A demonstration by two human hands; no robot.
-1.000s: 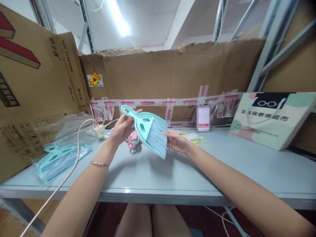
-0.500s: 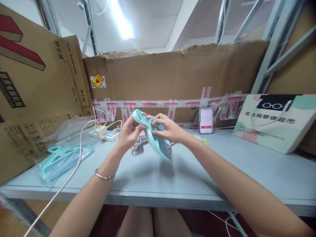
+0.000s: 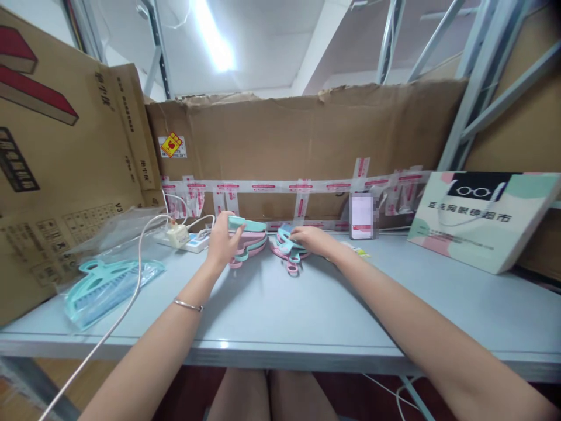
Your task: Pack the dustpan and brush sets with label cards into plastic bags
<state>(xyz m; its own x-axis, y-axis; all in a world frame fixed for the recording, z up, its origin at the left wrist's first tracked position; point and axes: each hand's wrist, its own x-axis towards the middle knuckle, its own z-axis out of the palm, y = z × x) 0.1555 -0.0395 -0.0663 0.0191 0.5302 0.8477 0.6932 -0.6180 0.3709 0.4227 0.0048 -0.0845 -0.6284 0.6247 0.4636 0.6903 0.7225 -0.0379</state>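
Observation:
My left hand (image 3: 223,241) grips a teal dustpan (image 3: 246,224) and holds it on top of a stack of pink and teal dustpans (image 3: 250,244) at the back of the grey table (image 3: 280,316). My right hand (image 3: 310,240) lies with fingers curled on a teal brush (image 3: 286,237), which rests on a second small pile of pink and teal brushes (image 3: 291,256) just to the right. A thin bracelet is on my left wrist.
A bagged teal brush-and-dustpan set (image 3: 107,285) lies at the table's left. A white power strip (image 3: 186,238) and cable (image 3: 131,292) run beside it. Cardboard walls (image 3: 307,140) close the back and left. A phone (image 3: 362,215) and a printed bag (image 3: 480,216) stand at the right.
The joined brush and dustpan held up before me were separated. My left hand carried the dustpan down onto the left stack, my right hand put the brush on the right pile.

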